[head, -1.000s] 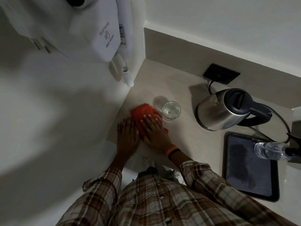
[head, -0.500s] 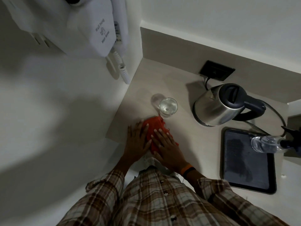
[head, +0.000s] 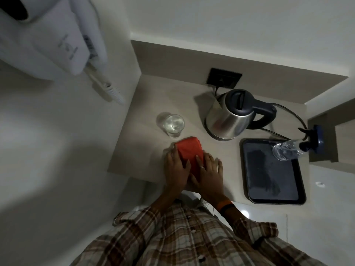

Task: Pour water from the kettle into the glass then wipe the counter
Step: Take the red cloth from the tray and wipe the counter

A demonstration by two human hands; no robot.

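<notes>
A folded red cloth (head: 189, 151) lies on the beige counter (head: 146, 120) near its front edge. My left hand (head: 175, 167) presses flat on the cloth's left side and my right hand (head: 209, 173) presses flat on its right side, fingers spread. Just beyond the cloth stands a clear glass (head: 173, 125) with some water in it. A steel kettle (head: 230, 116) with a black lid and handle sits on its base at the back right, its cord running to a dark wall socket (head: 223, 78).
A dark tray (head: 272, 181) lies at the right with a clear plastic bottle (head: 286, 149) over its far corner. A white wall-mounted hair dryer (head: 51, 35) with a coiled cord hangs on the left wall. Walls close the counter at the back and left.
Both hands slid the red cloth from the counter's left side, beside the glass, toward the right and the front edge. The left hand now rests on the cloth too.
</notes>
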